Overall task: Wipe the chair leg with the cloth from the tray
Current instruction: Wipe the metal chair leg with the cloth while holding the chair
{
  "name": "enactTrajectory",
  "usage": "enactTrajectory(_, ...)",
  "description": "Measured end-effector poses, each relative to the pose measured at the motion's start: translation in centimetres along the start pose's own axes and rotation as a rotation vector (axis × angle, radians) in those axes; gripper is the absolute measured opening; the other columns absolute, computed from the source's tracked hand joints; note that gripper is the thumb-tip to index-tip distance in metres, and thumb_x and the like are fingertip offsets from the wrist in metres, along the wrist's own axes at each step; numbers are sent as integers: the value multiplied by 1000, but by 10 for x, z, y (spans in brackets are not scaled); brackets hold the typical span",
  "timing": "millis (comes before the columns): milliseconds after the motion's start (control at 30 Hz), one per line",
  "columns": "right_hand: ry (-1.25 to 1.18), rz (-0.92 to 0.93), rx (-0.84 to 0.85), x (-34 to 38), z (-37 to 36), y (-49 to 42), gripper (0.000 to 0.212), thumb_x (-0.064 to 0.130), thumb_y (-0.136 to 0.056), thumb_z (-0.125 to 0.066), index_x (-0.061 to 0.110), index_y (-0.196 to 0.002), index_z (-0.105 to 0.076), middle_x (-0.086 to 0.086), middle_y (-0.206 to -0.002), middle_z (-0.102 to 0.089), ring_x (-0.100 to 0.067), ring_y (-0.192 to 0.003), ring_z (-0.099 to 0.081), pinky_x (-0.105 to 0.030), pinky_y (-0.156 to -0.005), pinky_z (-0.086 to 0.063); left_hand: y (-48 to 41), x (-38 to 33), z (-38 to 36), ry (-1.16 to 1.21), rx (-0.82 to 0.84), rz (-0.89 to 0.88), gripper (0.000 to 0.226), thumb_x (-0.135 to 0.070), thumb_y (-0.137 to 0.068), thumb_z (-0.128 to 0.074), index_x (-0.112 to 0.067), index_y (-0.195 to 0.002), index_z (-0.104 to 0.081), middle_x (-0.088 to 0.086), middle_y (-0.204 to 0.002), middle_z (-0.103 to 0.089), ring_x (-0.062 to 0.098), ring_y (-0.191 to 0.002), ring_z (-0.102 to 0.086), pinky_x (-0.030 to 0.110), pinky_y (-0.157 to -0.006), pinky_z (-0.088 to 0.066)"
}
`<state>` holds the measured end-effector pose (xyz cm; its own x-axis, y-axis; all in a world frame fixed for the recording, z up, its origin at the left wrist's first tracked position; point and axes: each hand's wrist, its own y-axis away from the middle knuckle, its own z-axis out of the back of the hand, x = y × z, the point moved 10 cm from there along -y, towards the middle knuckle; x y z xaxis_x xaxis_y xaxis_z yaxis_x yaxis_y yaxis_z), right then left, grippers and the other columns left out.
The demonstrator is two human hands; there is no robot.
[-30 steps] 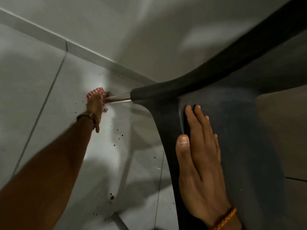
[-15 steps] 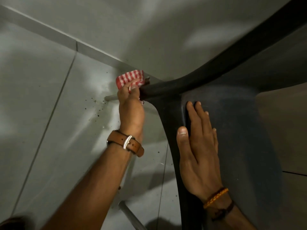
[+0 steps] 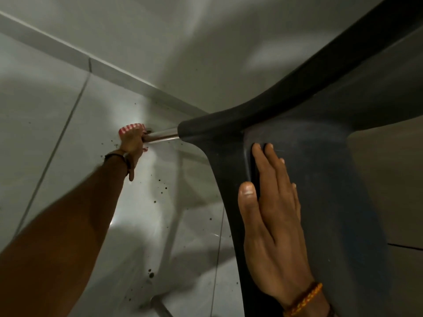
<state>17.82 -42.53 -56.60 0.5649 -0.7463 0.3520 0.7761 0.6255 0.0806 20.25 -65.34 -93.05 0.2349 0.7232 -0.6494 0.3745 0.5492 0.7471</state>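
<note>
A dark plastic chair (image 3: 320, 138) fills the right side, seen from above. Its shiny metal leg (image 3: 163, 135) runs left and down from the seat's corner toward the floor. My left hand (image 3: 131, 143) is stretched far down, shut on a red-and-white checked cloth (image 3: 130, 128) wrapped around the low end of that leg. Only the cloth's top edge shows above the fingers. My right hand (image 3: 272, 216) lies flat and open on the chair seat, fingers pointing up along a ridge.
Pale floor tiles (image 3: 45, 124) with dark specks of dirt lie below. A skirting strip (image 3: 68, 53) and grey wall run across the top. Another chair leg (image 3: 160, 305) shows near the bottom middle.
My left hand slid with the cloth from the top of the leg, near the seat, down to its low end. The right hand stayed flat on the seat.
</note>
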Motion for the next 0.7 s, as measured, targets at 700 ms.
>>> enactTrajectory(700, 64, -33, 111, -2, -8, -3, 66, 60, -101, -12, 36, -163, -9, 7, -174, -2, -17, -159, 8, -54, -126, 6, 243, -138, -18, -223, 188, -190, 33, -27, -102, -49, -8, -123, -66, 15, -110, -72, 29, -99, -69, 24, -77, -53)
